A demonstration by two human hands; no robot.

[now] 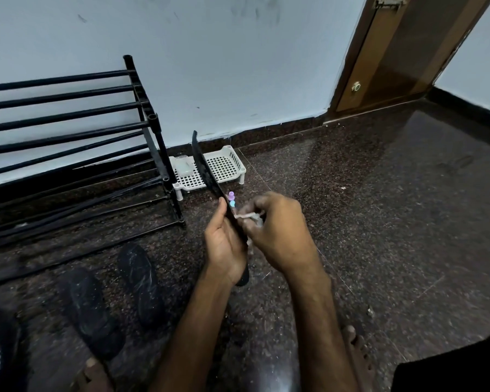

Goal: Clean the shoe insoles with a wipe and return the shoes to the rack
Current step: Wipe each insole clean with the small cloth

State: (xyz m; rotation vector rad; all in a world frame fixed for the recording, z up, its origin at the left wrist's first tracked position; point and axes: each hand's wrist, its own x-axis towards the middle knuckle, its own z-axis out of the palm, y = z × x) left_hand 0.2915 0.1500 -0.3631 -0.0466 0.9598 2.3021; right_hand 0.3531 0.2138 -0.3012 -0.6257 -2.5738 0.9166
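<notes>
Head: three insoles (203,165) (89,309) (139,281), one wipe (249,215)

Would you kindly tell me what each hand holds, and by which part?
The left hand grips the black insole around its lower half; the right hand pinches a white wipe against the insole.

I see a matt black insole (203,166) in my grip, a crumpled, soft-looking white wipe (248,215) against it, glossy speckled stone floor (379,207) beneath, white plastic basket (238,162) just beyond it.
</notes>
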